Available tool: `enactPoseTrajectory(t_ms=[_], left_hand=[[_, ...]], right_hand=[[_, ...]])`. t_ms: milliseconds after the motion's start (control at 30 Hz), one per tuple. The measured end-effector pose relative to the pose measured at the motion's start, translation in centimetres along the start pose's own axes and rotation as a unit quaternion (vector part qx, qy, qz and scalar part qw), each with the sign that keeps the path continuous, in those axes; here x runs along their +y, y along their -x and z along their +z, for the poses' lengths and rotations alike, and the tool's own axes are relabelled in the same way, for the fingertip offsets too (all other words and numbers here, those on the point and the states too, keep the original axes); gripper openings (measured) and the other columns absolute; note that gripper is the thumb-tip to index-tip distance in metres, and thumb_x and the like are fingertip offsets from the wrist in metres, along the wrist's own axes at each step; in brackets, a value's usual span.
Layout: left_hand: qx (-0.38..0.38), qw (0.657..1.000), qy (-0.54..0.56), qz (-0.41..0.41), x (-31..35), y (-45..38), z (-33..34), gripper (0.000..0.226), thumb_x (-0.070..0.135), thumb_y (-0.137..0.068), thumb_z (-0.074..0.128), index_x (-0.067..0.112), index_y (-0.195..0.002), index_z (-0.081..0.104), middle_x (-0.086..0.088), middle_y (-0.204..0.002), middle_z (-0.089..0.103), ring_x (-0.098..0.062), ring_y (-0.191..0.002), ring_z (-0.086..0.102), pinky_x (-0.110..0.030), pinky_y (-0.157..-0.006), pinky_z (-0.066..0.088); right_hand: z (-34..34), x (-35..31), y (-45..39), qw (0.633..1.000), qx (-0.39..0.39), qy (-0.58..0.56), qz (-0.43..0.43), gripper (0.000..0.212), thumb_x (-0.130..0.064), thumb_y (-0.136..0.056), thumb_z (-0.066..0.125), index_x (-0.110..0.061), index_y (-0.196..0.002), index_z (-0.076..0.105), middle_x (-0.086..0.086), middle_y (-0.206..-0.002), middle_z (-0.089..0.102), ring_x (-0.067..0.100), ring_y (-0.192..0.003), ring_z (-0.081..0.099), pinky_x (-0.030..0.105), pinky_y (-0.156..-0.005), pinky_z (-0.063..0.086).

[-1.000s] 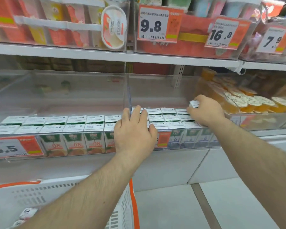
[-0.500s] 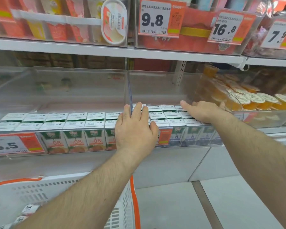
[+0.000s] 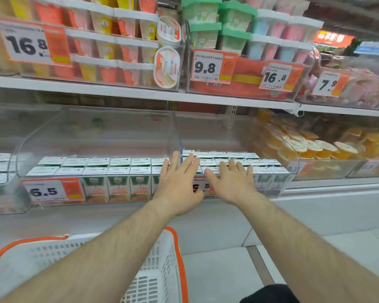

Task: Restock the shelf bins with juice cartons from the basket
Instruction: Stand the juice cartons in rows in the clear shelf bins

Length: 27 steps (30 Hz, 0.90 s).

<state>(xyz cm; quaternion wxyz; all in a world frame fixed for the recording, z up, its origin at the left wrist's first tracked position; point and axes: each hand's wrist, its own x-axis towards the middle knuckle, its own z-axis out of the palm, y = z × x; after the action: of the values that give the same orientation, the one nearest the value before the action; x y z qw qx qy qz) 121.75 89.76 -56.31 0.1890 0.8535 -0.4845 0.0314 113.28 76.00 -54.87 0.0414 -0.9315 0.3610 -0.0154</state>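
Two clear shelf bins sit side by side on the lower shelf. The left bin [image 3: 96, 132] holds rows of green and white juice cartons [image 3: 118, 184]. The right bin [image 3: 217, 136] holds rows of white-topped cartons [image 3: 234, 156]. My left hand [image 3: 177, 182] lies flat with straight fingers over the carton tops at the divider between the bins. My right hand [image 3: 230, 182] lies flat, fingers spread, on the front cartons of the right bin. Neither hand holds anything. The white basket [image 3: 160, 278] with an orange rim stands below, mostly hidden by my left arm.
Price tags [image 3: 50, 190] hang on the bin fronts. A bin of orange jelly cups [image 3: 311, 149] stands to the right. The upper shelf [image 3: 127, 92] carries dessert cups and packs. Pale floor [image 3: 223, 278] shows at the lower right.
My right hand let go of a carton at the right bin's back corner, flattened and slid left to the front cartons. The camera tilted up; my left hand stayed at the divider.
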Motion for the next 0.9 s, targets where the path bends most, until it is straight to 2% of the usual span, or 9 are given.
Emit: enactPoseTrajectory(t_ms=[100,167,233,333,500,600,667,833,900], left_hand=[[0.023,0.999,0.019,0.036,-0.9,2.0,0.0,0.077,0.036,-0.091,0.053,0.022,-0.156,0.014,0.005,-0.164,0.007,-0.022,-0.150,-0.013,-0.041,-0.119,-0.011],[0.062,0.996,0.030,0.061,-2.0,3.7,0.0,0.075,0.035,-0.085,0.053,0.020,-0.153,0.026,0.004,-0.161,0.022,-0.023,-0.150,0.000,-0.040,-0.121,-0.003],[0.123,0.988,0.042,0.085,-3.5,5.6,0.2,0.071,0.036,-0.075,0.049,0.018,-0.143,0.044,0.001,-0.147,0.044,-0.025,-0.143,0.022,-0.038,-0.116,0.010],[0.148,0.985,0.059,0.062,-6.2,8.5,0.7,0.060,0.036,-0.070,0.047,0.016,-0.126,0.056,0.000,-0.128,0.057,-0.020,-0.126,0.036,-0.035,-0.103,0.022],[0.063,0.996,0.055,-0.022,-11.3,12.8,2.7,0.053,0.034,-0.076,0.049,0.018,-0.127,0.055,0.002,-0.127,0.055,-0.022,-0.125,0.039,-0.033,-0.098,0.024],[-0.024,0.994,0.046,-0.098,-14.6,15.4,4.3,0.050,0.029,-0.088,0.056,0.023,-0.136,0.047,0.004,-0.136,0.049,-0.019,-0.131,0.034,-0.034,-0.106,0.023],[-0.100,0.979,0.059,-0.165,-17.1,17.7,6.0,0.049,0.030,-0.090,0.057,0.024,-0.137,0.047,0.003,-0.139,0.050,-0.020,-0.131,0.039,-0.038,-0.110,0.031],[-0.304,0.918,0.069,-0.245,-21.5,24.4,11.1,0.037,0.027,-0.092,0.058,0.020,-0.129,0.056,0.000,-0.132,0.056,-0.019,-0.115,0.054,-0.033,-0.095,0.046],[-0.339,0.901,0.070,-0.261,-22.2,26.1,12.9,0.034,0.027,-0.091,0.059,0.019,-0.124,0.058,-0.003,-0.129,0.055,-0.019,-0.109,0.053,-0.032,-0.090,0.046]], right_hand=[[0.7,-1.5,2.0,0.997,0.060,-0.040,-0.039,0.072,-0.059,-0.100,0.026,-0.011,-0.153,0.029,0.016,-0.163,0.015,0.030,-0.152,0.007,0.051,-0.121,-0.001],[1.4,-2.6,3.2,0.978,0.164,-0.064,-0.109,0.061,-0.051,-0.097,0.037,-0.007,-0.137,0.051,0.021,-0.150,0.041,0.036,-0.141,0.033,0.052,-0.117,0.019],[2.4,-4.1,4.2,0.930,0.270,-0.109,-0.226,0.044,-0.038,-0.087,0.047,-0.005,-0.108,0.067,0.016,-0.112,0.063,0.036,-0.106,0.058,0.049,-0.094,0.046],[4.4,-7.0,5.6,0.890,0.277,-0.135,-0.337,0.028,-0.023,-0.079,0.053,-0.005,-0.094,0.068,0.010,-0.089,0.062,0.031,-0.082,0.061,0.043,-0.072,0.051],[9.8,-11.4,6.5,0.909,0.146,-0.143,-0.364,0.038,-0.031,-0.081,0.047,-0.007,-0.098,0.071,0.010,-0.090,0.064,0.032,-0.078,0.065,0.036,-0.064,0.053],[13.5,-13.6,6.7,0.941,-0.026,-0.138,-0.307,0.029,-0.029,-0.089,0.055,-0.011,-0.109,0.067,0.007,-0.106,0.064,0.028,-0.098,0.061,0.036,-0.079,0.049],[16.3,-14.7,6.9,0.943,-0.154,-0.133,-0.265,0.024,-0.028,-0.090,0.061,-0.013,-0.108,0.066,0.004,-0.109,0.066,0.026,-0.102,0.061,0.035,-0.085,0.050],[24.1,-15.5,9.3,0.884,-0.413,-0.046,-0.212,0.035,-0.033,-0.097,0.055,0.000,-0.091,0.069,0.020,-0.094,0.065,0.033,-0.087,0.062,0.043,-0.085,0.052],[27.4,-14.7,10.6,0.865,-0.454,0.018,-0.211,0.030,-0.026,-0.098,0.052,-0.003,-0.108,0.068,0.014,-0.113,0.066,0.026,-0.099,0.061,0.038,-0.091,0.051]])
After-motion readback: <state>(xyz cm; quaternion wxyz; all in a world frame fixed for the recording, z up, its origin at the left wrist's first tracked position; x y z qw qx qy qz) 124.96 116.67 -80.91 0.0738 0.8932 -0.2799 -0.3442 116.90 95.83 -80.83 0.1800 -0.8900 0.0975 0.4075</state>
